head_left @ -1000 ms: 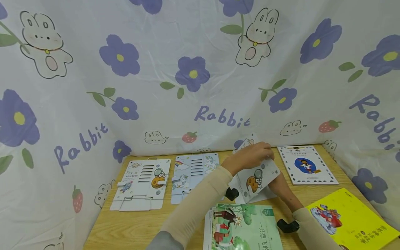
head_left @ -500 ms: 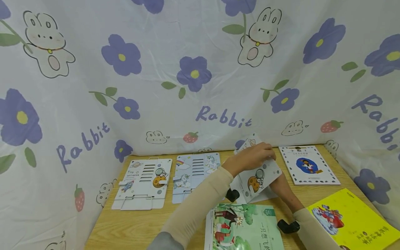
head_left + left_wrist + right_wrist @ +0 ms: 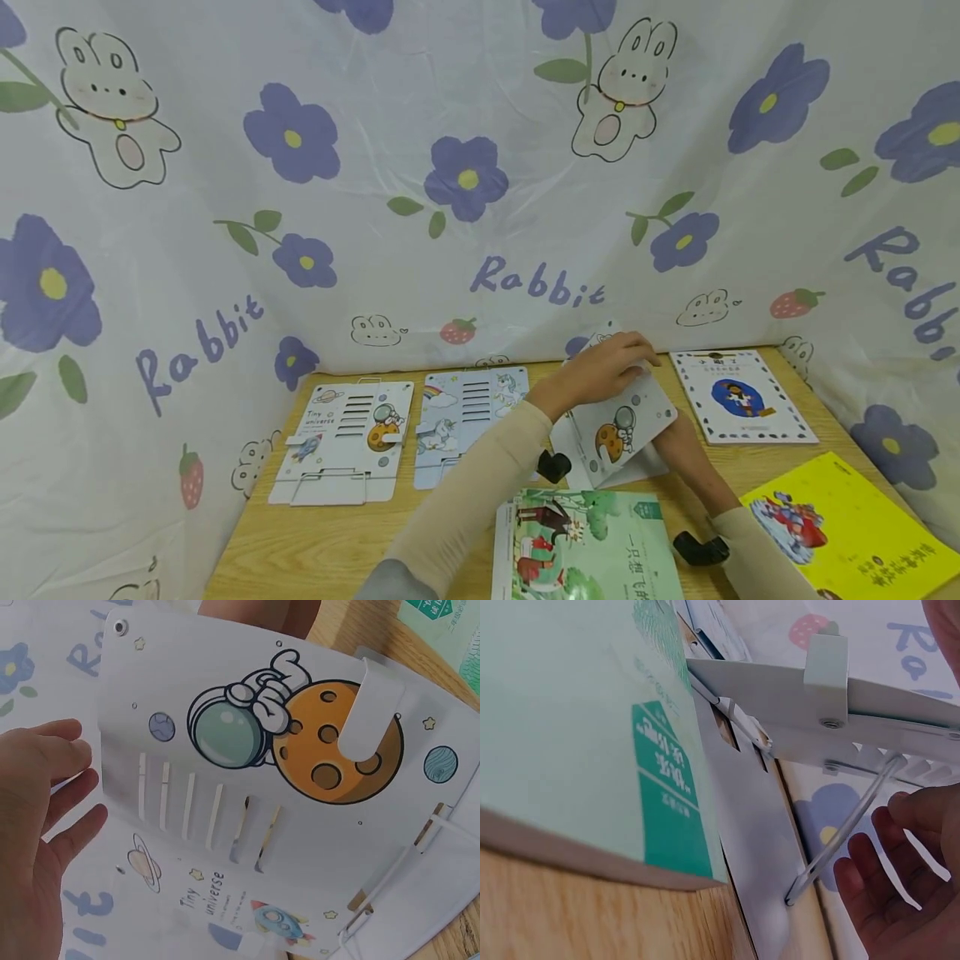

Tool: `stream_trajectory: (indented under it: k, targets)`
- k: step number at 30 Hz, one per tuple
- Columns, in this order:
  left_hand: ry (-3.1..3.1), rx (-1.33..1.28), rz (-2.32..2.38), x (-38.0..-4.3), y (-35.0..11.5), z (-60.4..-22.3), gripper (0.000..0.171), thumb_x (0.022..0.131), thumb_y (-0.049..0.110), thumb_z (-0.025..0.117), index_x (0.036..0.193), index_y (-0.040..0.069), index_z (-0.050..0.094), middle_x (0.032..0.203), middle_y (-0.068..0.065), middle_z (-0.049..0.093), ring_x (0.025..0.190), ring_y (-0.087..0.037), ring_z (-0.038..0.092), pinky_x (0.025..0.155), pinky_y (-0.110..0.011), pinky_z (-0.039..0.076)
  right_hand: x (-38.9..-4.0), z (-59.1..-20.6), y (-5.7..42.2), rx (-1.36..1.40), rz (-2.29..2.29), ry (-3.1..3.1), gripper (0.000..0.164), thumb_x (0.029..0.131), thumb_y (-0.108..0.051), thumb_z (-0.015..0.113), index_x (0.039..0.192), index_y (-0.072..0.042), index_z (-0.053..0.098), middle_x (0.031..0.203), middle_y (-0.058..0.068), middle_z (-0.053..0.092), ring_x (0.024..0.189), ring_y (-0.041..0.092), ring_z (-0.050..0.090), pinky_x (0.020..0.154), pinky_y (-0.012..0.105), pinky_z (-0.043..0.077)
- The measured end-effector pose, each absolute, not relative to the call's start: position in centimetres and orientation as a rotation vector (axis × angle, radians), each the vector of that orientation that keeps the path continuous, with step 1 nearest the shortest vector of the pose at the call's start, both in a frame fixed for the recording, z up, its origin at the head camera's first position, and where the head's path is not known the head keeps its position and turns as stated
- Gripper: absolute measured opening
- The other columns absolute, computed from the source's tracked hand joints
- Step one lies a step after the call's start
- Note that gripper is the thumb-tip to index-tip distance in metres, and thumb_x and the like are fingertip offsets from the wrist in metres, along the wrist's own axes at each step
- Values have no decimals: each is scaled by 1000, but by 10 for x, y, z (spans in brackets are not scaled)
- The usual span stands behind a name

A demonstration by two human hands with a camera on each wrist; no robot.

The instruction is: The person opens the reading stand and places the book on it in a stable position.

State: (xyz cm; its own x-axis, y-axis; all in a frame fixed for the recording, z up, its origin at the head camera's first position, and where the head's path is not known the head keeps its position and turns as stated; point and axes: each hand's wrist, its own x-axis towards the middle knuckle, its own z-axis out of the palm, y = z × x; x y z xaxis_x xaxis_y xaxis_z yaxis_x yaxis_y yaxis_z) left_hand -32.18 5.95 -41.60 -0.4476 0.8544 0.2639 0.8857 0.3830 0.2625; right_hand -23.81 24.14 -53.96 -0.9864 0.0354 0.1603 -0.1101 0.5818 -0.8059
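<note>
A white metal book stand with an astronaut on an orange moon is tilted up from its flat base. In the left wrist view its slotted plate fills the middle. My left hand is at the plate's upper edge, its fingers loosely bent beside that edge. Behind the plate my right hand reaches in from the right, partly hidden. The right wrist view shows the right hand's relaxed fingers near the thin wire strut, which runs between plate and base.
Two more book stands lie flat at left, one space-themed, one with unicorns. A green picture book lies in front of the raised stand. At right are a white-covered book and a yellow book. A printed curtain hangs behind the table.
My left hand has shifted slightly up and left, its fingers looser at the plate's edge. The right hand has moved slightly rightward behind the plate. The stand keeps nearly the same tilt.
</note>
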Motion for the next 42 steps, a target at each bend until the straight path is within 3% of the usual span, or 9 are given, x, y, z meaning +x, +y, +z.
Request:
stream_trajectory:
  k: [7,12,15,20,27,42]
  targets:
    - [-2553,-1457,-684,-331,50,-418,27,113,15,54,135,14,70,131,1,68,120,-10,65,104,-14,49,-229,-536,249,57,1483,-2621,46,111,-11,50,154,6,50,147,29,61,132,42,62,108,53,54]
    - [-2619,-1307,-856,-338,39,-423,23,113,17,53,126,13,72,122,0,71,109,-10,67,94,-16,53,-222,-536,254,79,1562,-2565,46,110,-10,54,153,4,52,134,25,69,105,10,69,88,30,60]
    - [-2642,-1228,-997,-343,31,-427,22,113,15,54,125,10,72,120,-3,71,106,-12,68,89,-17,55,-219,-538,256,108,1623,-2530,43,111,-11,56,151,3,53,127,23,70,93,-3,65,83,29,62]
    - [-2629,-1110,-1214,-354,18,-437,23,112,13,54,127,5,70,116,-9,73,99,-15,69,83,-20,56,-210,-538,257,101,1651,-2501,38,112,-15,56,146,2,57,121,21,73,92,0,70,82,30,64]
    - [-2654,-901,-1332,-362,6,-448,26,113,13,53,128,2,70,114,-10,73,100,-19,69,84,-31,58,-193,-534,253,49,1780,-2423,30,112,-23,58,131,1,63,107,1,72,94,7,71,85,28,63]
    - [-2791,-685,-1357,-367,19,-470,27,112,9,51,135,2,65,128,-12,67,117,-23,65,101,-33,57,-176,-530,233,26,2051,-2205,25,108,-12,64,118,7,52,96,-1,72,86,11,72,81,24,62]
